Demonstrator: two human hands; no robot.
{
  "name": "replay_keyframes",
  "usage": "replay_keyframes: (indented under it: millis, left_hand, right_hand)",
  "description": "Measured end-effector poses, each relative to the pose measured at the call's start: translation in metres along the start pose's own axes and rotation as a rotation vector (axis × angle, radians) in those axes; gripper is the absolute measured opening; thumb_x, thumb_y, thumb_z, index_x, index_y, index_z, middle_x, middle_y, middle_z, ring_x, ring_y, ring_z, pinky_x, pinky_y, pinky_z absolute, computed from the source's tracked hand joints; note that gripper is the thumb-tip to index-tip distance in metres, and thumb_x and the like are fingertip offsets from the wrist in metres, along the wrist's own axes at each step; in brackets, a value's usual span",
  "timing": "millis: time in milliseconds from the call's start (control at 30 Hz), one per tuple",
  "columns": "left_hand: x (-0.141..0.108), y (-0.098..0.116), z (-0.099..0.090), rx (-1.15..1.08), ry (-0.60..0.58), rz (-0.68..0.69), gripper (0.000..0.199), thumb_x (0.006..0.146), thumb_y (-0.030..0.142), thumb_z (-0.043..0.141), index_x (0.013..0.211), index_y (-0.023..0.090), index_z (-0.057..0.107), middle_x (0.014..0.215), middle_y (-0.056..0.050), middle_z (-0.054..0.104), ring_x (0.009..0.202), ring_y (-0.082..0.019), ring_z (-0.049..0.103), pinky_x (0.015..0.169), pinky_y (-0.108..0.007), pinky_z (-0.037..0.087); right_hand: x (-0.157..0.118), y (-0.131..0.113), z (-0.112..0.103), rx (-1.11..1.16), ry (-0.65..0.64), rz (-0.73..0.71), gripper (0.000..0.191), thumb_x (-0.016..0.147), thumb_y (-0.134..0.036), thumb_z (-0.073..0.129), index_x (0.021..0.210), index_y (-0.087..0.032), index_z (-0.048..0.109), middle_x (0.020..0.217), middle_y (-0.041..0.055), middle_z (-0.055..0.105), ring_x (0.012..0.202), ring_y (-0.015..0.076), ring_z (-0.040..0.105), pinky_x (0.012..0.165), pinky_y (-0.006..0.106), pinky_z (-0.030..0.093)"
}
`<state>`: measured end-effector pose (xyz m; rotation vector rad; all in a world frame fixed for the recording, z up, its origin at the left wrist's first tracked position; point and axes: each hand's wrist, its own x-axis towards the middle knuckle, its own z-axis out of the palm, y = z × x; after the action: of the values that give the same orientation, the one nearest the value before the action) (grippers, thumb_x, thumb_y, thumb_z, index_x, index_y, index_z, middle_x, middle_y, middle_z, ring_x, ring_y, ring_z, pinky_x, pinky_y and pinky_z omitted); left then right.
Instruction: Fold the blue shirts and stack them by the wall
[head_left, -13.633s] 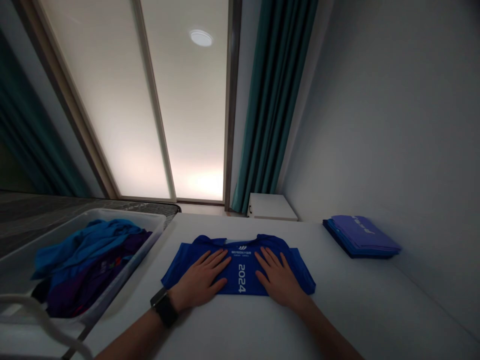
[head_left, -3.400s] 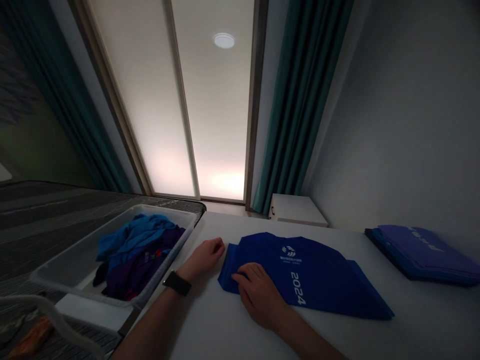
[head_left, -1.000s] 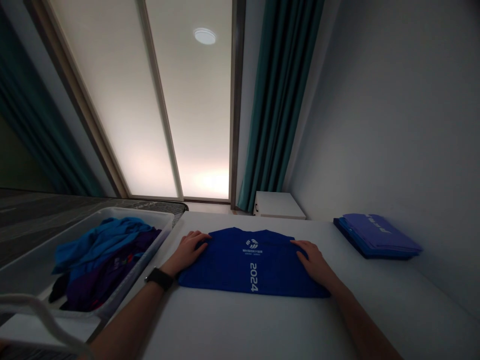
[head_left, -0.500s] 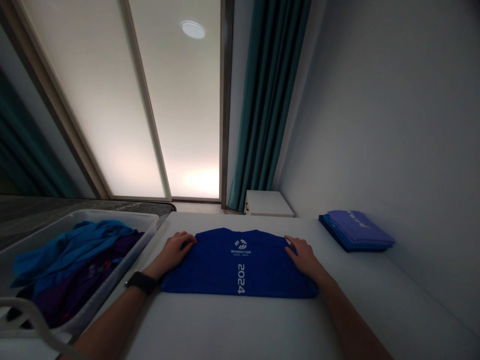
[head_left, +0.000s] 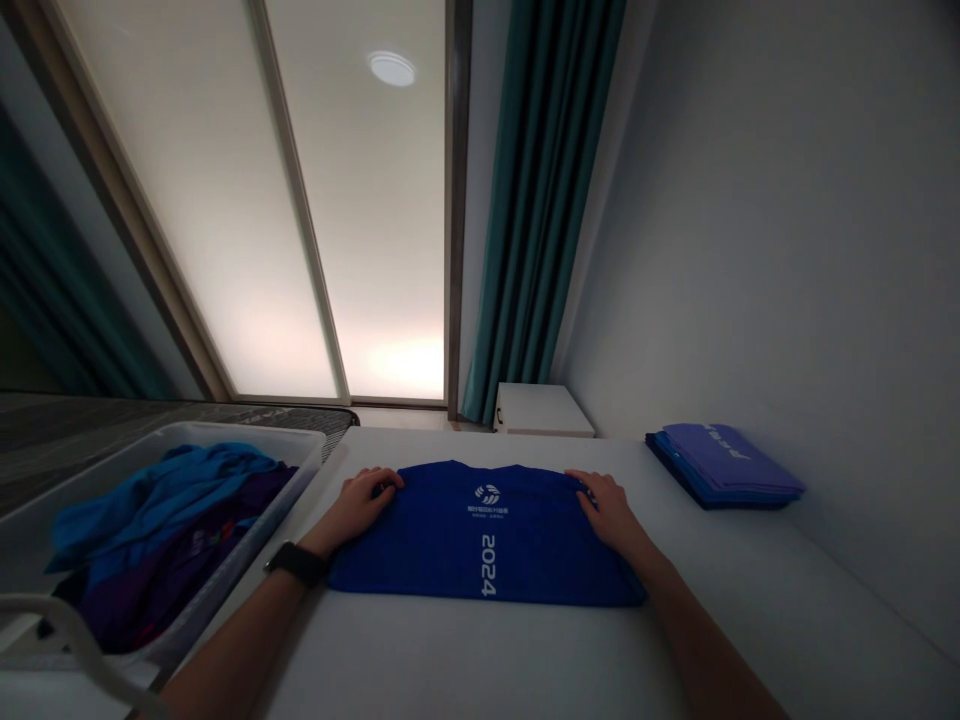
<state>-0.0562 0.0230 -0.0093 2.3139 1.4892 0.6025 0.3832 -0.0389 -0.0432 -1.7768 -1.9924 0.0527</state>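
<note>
A blue shirt (head_left: 442, 535), folded into a wide flat shape with a white logo and "2024" on it, lies on the white table (head_left: 465, 660). At its upper left corner, my left hand (head_left: 365, 503) touches the cloth, thumb and fingers curved at the edge. My right hand (head_left: 609, 508) rests on the upper right corner, its fingers bent and its thumb apart on the fabric. A dark watch is on the left wrist. Whether either hand pinches the cloth is hard to make out.
On the left stands a white plastic basket (head_left: 311, 455) holding crumpled blue and purple clothes (head_left: 161, 505). Folded purple and blue garments (head_left: 731, 465) are stacked at the right, near the wall. Behind the table is a small white cabinet (head_left: 544, 408).
The whole view has shifted slightly, with things appearing a little farther right and lower. Both hands keep about the same places at the shirt's upper corners.
</note>
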Motion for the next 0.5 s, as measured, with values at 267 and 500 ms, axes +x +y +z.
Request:
replay_keyframes:
  millis: [267, 500]
  left_hand:
    - [-0.002, 0.0, -0.002, -0.022, -0.01, -0.031, 0.032, 0.083, 0.033, 0.045, 0.103, 0.026, 0.068, 0.102, -0.003, 0.068, 0.1, -0.025, 0.059, 0.097, -0.042, 0.038]
    - [-0.001, 0.002, -0.004, -0.063, -0.046, -0.045, 0.034, 0.082, 0.04, 0.049, 0.104, 0.028, 0.071, 0.106, -0.002, 0.07, 0.106, -0.027, 0.058, 0.101, -0.044, 0.036]
  right_hand:
    - [0.003, 0.004, 0.003, -0.058, 0.005, -0.006, 0.043, 0.092, -0.025, 0.036, 0.131, -0.026, 0.056, 0.107, 0.0079, 0.066, 0.098, 0.0254, 0.055, 0.086, 0.039, 0.04]
    - [0.004, -0.006, -0.011, 0.129, -0.12, 0.031, 0.036, 0.092, -0.029, 0.036, 0.105, -0.031, 0.069, 0.104, 0.0032, 0.068, 0.102, 0.0245, 0.056, 0.092, 0.043, 0.039]
